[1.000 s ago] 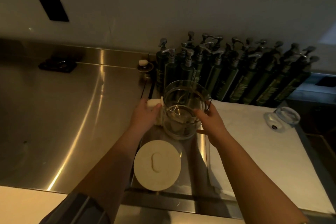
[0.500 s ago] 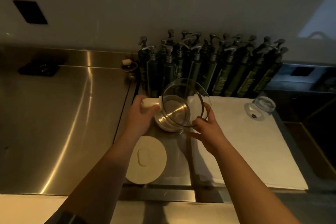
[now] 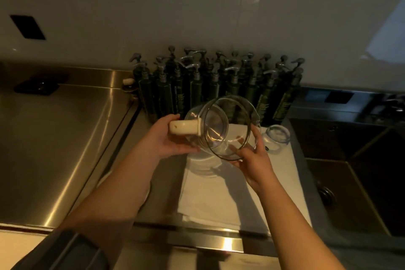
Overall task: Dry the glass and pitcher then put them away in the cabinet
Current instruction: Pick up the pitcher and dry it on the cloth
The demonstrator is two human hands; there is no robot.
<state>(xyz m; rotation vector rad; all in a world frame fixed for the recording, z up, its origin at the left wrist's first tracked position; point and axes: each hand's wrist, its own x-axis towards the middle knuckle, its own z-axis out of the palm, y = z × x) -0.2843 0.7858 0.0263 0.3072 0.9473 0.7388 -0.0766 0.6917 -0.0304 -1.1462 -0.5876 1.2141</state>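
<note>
Status: early. Nothing is put away, and no cabinet is in view.

Nearest, the steel desk [image 3: 57, 138] edge and a folded white towel [image 3: 219, 195] lying flat below the hands. No cloth is in either hand, so I judge wiping of the pitcher hasn't started, or the towel is only a draining mat; I can't tell which.

Left hand [image 3: 166, 138] has its fingers curled round the cream handle [image 3: 185, 127] of the glass pitcher [image 3: 225, 129]. Right hand [image 3: 252, 160] cups the pitcher's rim from below, fingers bent on the glass. Both hands are clamped on the same pitcher, which is held up off the towel and tipped on its side with its mouth towards the camera. It looks empty; whether any drops remain is too dim to tell.

Just right of the right hand, the drinking glass [image 3: 277, 138] sits on the towel's far corner, apparently mouth down. Untouched, so it is still to be dried and stowed.

Further right, a dark sink [image 3: 355, 171].

Beyond the hands, a tight cluster of dark green pump bottles [image 3: 210, 85] stands against the wall. They carry pale vertical label text that is too blurred to read, so no brand is legible. Left of them sits a small stopper-like item [image 3: 128, 82]; I can't identify it. No other writing is visible.

Remaining: dry the pitcher, dry the glass, then move both to the cabinet.
</note>
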